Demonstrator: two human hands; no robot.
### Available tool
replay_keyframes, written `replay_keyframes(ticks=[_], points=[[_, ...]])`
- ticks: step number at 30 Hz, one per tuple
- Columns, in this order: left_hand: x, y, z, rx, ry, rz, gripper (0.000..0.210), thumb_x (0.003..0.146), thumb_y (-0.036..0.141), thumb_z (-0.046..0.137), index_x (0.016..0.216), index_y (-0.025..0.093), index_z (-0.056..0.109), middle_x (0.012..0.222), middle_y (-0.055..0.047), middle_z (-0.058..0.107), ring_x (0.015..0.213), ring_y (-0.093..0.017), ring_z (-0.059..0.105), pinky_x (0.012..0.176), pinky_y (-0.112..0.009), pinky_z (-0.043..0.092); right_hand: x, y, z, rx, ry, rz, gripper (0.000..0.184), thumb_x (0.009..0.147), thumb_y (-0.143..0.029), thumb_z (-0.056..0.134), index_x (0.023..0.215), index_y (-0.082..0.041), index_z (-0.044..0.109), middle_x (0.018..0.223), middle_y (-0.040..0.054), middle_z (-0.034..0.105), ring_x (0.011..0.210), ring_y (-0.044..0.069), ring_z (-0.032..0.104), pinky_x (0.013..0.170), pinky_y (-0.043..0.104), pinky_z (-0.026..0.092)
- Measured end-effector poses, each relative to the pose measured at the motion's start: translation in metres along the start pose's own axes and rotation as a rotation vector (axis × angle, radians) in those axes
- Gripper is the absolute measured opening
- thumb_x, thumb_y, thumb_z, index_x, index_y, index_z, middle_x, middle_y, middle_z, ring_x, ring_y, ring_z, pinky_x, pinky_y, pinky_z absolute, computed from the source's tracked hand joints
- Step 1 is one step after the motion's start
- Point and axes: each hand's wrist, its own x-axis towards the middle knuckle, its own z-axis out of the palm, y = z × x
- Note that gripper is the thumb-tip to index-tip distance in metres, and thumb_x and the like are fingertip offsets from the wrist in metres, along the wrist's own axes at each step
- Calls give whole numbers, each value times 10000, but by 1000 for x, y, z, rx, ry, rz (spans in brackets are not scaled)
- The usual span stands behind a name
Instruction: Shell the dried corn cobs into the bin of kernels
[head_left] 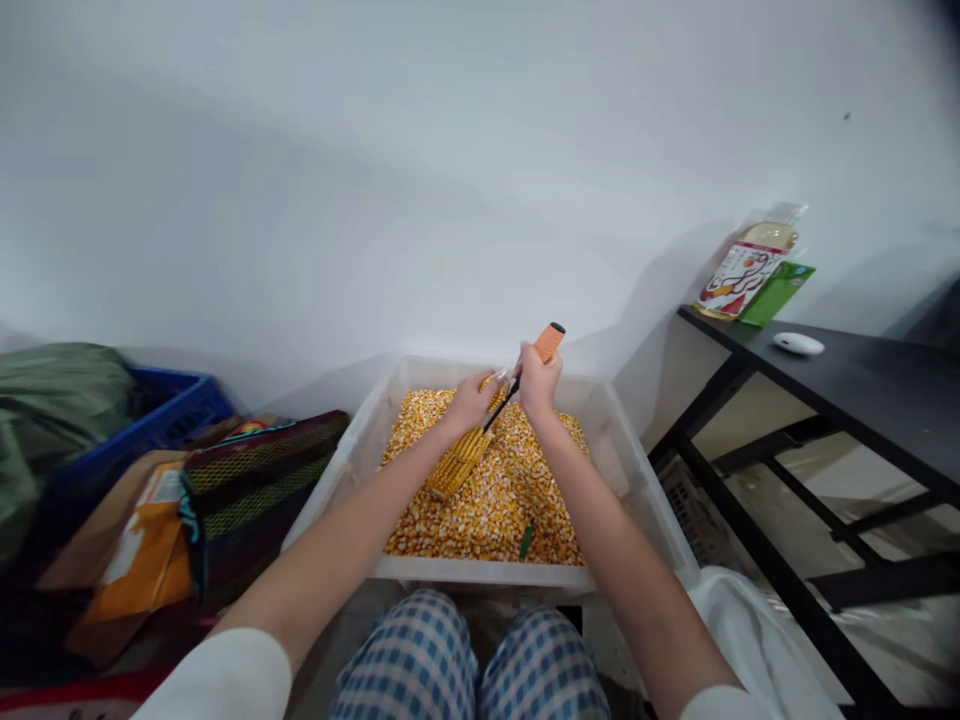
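Observation:
Above a pile of loose corn kernels (502, 500), my left hand (472, 400) is closed around an ear of corn (459, 463), which slants down to the left with yellow kernels on it. My right hand (538, 378) grips a screwdriver (550, 342) by its orange, black-ended handle. Its dark shaft points down and left and meets the ear; the tip is hard to make out against the kernels. The kernels fill part of a translucent white plastic bin (480, 572) in front of my knees. A small green piece (526, 541) lies on them.
On the right stands a black table (862, 385) with a bottle (750, 265), a green box (778, 292) and a white oval object (799, 344). At left are a blue crate (180, 405), a dark mesh bag (259, 490) and an orange package (150, 545). A white wall rises behind the bin.

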Motion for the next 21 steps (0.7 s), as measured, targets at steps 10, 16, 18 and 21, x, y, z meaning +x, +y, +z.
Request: replay_keyframes(ticks=[10,16,18,21], points=[[-4,3,6,126,12,50,453,890,517,369,758,153,605,685,-26,600,686,-170,527,677,-263,391,5,6,-4,-85,146,75,194,658,-247,525,553,-228,363,468,-81,315,448,80,315,415,216,283],[-3,0,3,16,72,34,426,862,537,430,670,172,534,606,-8,546,619,-153,518,609,-257,384,3,12,-13,-135,114,76,185,651,-233,535,543,-225,386,439,-81,346,440,88,341,419,214,298],[-1,-5,-5,-140,149,-76,433,845,572,434,678,181,513,562,-5,533,551,-152,526,547,-257,394,3,7,-16,-107,118,61,192,678,-260,535,540,-220,407,424,-66,399,432,99,389,425,216,330],[2,-16,-20,-379,262,-263,453,814,624,453,689,189,491,492,-1,512,438,-155,517,455,-260,397,-2,0,-14,-76,86,55,258,730,-342,552,542,-209,435,434,-38,459,428,106,424,439,223,371]])
